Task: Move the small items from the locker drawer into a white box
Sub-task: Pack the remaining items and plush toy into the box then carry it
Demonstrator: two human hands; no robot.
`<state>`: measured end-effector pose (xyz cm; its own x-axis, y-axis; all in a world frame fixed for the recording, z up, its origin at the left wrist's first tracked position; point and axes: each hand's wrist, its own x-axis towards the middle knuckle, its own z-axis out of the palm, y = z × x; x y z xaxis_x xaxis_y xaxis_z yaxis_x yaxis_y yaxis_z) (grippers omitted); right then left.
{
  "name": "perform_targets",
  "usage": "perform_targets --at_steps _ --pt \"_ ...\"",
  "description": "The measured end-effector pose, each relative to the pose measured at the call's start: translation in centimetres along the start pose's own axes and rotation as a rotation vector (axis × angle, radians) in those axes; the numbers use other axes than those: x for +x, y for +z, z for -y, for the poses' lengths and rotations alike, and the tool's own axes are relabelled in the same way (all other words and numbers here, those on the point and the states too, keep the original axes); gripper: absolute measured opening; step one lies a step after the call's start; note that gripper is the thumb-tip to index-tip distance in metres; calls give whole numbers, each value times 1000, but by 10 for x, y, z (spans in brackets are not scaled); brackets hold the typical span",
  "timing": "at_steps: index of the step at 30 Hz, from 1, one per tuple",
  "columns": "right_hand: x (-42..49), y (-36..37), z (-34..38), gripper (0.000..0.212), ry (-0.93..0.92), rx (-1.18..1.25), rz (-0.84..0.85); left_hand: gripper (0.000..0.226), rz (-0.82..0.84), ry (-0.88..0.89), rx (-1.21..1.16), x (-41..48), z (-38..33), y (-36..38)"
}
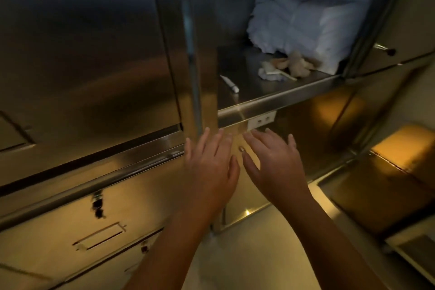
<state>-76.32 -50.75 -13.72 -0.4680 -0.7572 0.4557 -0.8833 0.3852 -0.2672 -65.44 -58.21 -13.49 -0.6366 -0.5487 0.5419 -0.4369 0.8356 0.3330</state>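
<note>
An open steel locker compartment (277,97) holds small items on its shelf: a white tube (229,83) near the front left, a beige crumpled piece (297,65) and a whitish wrapper with a thin stick (273,73) further back. Behind them lies a bundle of white cloth (306,19). My left hand (209,167) and my right hand (275,160) hover side by side below the shelf, in front of the closed door beneath it. Both have straight spread fingers and hold nothing. No white box is in view.
The open locker door (195,42) stands edge-on to the left of the compartment. Closed steel locker doors surround it, with keys hanging in a lock (97,205) at lower left and a key (386,49) at upper right. A small white label (261,121) sits under the shelf edge.
</note>
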Motion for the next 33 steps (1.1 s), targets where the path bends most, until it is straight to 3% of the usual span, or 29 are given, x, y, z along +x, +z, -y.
perform_targets --at_steps 10,22,27,33 --pt "61 11 -87 42 155 -127 -4 41 93 157 -135 97 -21 90" --pt "159 37 -163 47 195 -156 44 38 142 145 -170 212 -10 173" --pt "187 50 -195 48 163 -125 67 44 197 109 -127 240 -11 203" --pt "241 73 -228 50 -11 -71 120 46 173 6 -5 272 -8 231"
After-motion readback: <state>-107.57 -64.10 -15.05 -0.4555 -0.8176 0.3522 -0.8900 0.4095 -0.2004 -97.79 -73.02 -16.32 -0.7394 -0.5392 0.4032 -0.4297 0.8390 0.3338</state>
